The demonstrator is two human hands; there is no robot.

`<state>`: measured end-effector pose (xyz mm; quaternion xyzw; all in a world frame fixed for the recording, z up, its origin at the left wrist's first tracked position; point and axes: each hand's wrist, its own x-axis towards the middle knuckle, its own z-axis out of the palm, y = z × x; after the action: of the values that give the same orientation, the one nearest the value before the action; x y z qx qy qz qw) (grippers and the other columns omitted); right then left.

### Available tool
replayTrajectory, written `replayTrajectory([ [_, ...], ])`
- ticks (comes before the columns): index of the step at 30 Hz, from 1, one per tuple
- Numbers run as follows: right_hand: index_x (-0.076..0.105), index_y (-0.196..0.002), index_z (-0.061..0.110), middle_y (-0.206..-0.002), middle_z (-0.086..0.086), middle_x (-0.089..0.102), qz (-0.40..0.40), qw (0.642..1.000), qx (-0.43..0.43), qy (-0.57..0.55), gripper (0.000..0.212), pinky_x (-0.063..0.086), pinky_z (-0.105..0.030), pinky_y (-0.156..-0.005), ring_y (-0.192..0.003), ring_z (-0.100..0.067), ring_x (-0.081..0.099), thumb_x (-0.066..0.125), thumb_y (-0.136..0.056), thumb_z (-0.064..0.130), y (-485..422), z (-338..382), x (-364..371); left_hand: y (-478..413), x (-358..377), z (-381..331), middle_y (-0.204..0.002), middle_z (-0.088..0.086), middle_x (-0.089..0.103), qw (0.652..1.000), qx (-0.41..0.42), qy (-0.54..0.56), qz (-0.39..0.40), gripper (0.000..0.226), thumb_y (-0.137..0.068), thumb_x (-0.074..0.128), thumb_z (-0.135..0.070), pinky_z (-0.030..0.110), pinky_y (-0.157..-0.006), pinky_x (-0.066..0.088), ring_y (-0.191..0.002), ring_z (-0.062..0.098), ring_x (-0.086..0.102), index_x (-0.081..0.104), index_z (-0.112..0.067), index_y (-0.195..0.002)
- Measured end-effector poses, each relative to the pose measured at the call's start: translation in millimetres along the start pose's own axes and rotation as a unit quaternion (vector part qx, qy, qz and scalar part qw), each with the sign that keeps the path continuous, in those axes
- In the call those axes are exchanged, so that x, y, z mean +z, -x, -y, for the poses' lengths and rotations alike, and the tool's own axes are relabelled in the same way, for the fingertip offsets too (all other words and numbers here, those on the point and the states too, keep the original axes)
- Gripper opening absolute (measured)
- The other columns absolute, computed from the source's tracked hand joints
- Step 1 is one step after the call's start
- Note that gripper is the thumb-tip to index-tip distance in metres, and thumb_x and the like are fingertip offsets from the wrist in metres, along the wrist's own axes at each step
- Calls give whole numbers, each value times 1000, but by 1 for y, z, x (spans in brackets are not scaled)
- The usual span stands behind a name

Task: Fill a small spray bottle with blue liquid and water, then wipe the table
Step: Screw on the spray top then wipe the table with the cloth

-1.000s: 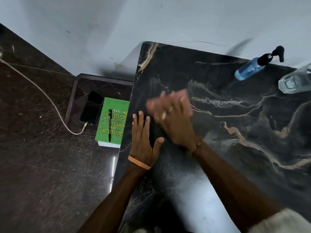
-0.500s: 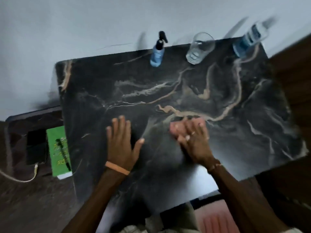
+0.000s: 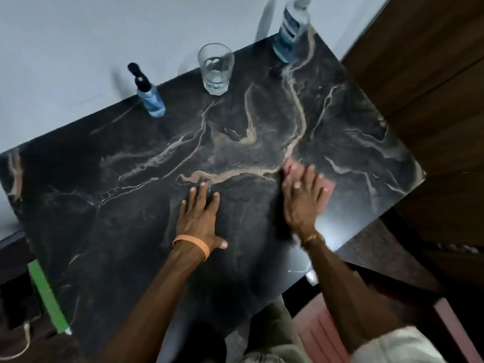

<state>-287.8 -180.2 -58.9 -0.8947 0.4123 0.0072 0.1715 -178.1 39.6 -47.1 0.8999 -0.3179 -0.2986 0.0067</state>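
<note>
The pink cloth (image 3: 328, 192) lies near the tabletop's (image 3: 262, 121) right edge, flattened under my right grip (image 3: 301, 200), fingers straight. My left grip (image 3: 199, 218) rests spread mid-tabletop. The spray bottle (image 3: 152, 98) stands at the far edge holding blue liquid, so I judge I'm wiping. The next stroke needs steady downward pressure.

Head view, steeply down over the table (image 3: 131, 205)
</note>
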Motion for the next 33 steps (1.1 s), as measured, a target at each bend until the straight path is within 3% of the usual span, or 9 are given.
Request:
replayTrajectory([
  [4,22,-156,34,-165,-11,5,75,946,-303,91,51,15,-63,-114,-151,-38,3,21,-106,46,111,9,39,-2,-5,-7,-159,5,-25,1000,-19,-4,14,132,-55,84,-56,44,-121,1,-148,30,-17,4,-26,-154],
  [7,28,-154,35,-164,-8,15,108,864,-479,111,51,13,-60,-117,-151,-36,10,31,-105,48,37,5,25,-2,-4,-9,-158,3,-27,999,-29,-14,25,131,-56,83,-58,43,-120,-1,-147,29,-18,2,-28,-155],
  [9,29,-153,30,-162,-12,20,53,880,-451,143,51,14,-61,-115,-149,-36,16,33,-104,42,-45,1,4,-2,-4,-7,-157,0,-29,998,-45,-17,35,131,-56,83,-59,43,-120,1,-147,27,-19,1,-30,-154],
  [14,21,-156,35,-165,-9,6,-23,996,-82,32,51,3,-57,-120,-151,-35,4,29,-106,41,-115,-41,-24,-2,-15,-38,-162,5,-14,994,-96,-41,27,123,-61,80,-59,49,-120,9,-149,33,-7,8,-25,-154],
  [17,25,-155,33,-163,-13,13,14,968,-242,65,53,7,-60,-117,-148,-40,14,32,-103,42,-38,-30,5,-31,-25,-96,-162,8,2,999,-33,-14,-31,115,-61,81,-53,50,-119,13,-148,34,2,18,-21,-152],
  [20,35,-152,28,-160,-9,28,38,891,-431,138,56,16,-57,-116,-145,-35,29,37,-100,46,-81,-53,-14,-77,-36,-147,-160,9,-19,999,11,23,-27,128,-62,84,-48,48,-121,3,-147,34,-15,-1,-18,-154],
  [25,32,-152,35,-163,-13,17,-34,993,-105,50,47,11,-60,-117,-149,-38,16,35,-105,39,-149,-90,-47,-127,-50,-178,-156,7,-32,1000,-9,17,11,146,-51,89,-51,47,-119,-6,-144,34,-26,-11,-19,-153],
  [30,28,-153,34,-164,-10,16,67,905,-407,106,57,15,-63,-116,-149,-40,16,41,-100,49,-107,-75,-14,-126,-44,-170,-154,-1,-35,999,-16,51,5,149,-48,90,-50,41,-120,-5,-144,26,-27,-12,-21,-153],
  [33,40,-148,40,-162,-2,24,80,873,-459,146,49,12,-55,-120,-149,-33,18,31,-101,54,-188,-53,-35,-128,-46,-171,-152,-5,-35,998,-32,58,11,159,-43,91,-52,40,-121,-2,-141,21,-28,-29,-21,-143],
])
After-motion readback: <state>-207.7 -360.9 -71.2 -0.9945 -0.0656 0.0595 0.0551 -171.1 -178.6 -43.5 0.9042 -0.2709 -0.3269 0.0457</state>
